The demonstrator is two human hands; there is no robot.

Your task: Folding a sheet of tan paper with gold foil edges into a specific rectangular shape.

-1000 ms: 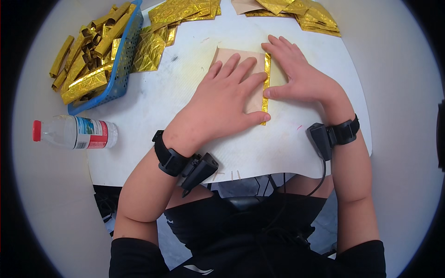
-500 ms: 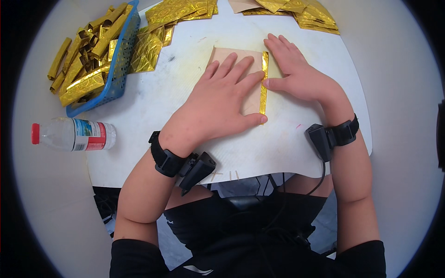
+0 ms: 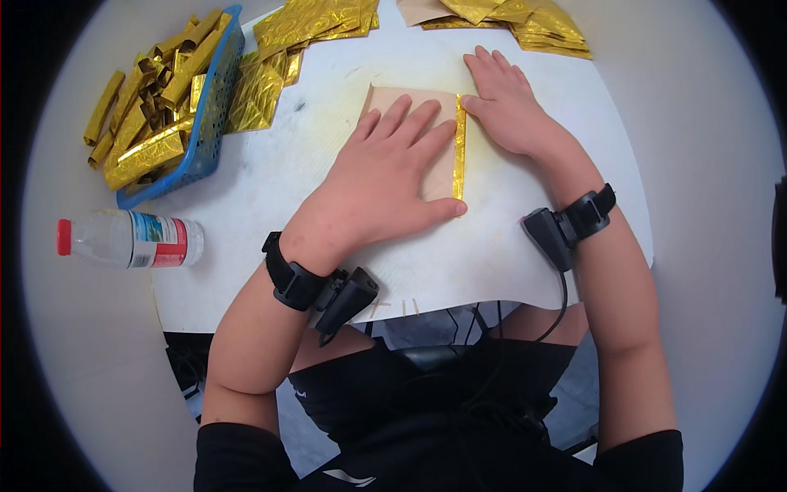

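A sheet of paper (image 3: pixel 438 168) lies on the white tabletop, its plain tan side up. Along its right edge runs a narrow folded strip (image 3: pixel 459 156) that shows the gold, patterned side. My left hand (image 3: pixel 377 176) rests flat on the sheet with its fingers spread, the thumb at the strip's near end. My right hand (image 3: pixel 507 107) is stretched out just right of the sheet, and its thumb touches the strip near the far end. The sheet's left edge curls up slightly. Part of the sheet is hidden under my left hand.
A blue plastic basket (image 3: pixel 215 107) heaped with rolled gold paper (image 3: pixel 152 152) stands at the far left. Gold sheets lie in one stack (image 3: pixel 316 20) behind the work and another stack (image 3: pixel 551 29) at the far right. A clear bottle (image 3: pixel 115 238) with a red cap lies on its side at left.
My right hand has slid away from me along the strip, its thumb now nearer the far end. The sheet and tabletop have shifted slightly left in view. My left hand stays on the sheet.
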